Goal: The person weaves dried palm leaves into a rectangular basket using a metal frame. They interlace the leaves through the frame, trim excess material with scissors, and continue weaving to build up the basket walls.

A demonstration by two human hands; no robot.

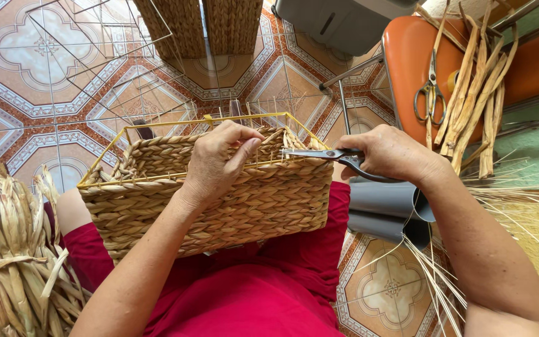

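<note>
Patterned orange and white floor tiles (51, 81) fill the background, w/ the woven basket (219, 193) resting on the person's lap, on red cloth (257, 293), as the landmark. Left hand (216, 165) is curled over the basket's near rim, thumb and fingers pinching the braided edge by the yellow wire frame (157, 125), so closed on the basket. Right hand (394, 153), just right of the basket, grips dark-handled scissors (325, 154); blades point left, tips touching the basket's right-hand rim among cut straw ends. Left of the basket stands a tied bundle of dried leaves (7, 256). Right of it, an orange chair (410, 68) carries a second pair of scissors (430, 93) and a sheaf of dried strips (475, 93). Below right of the basket sits a grey rolled sheet (388, 212) w/ thin loose straws (438, 281) fanned over the tiles. Beyond the basket, two more woven pieces (201, 25) and bare wire frames (113, 68) sit on the floor
</note>
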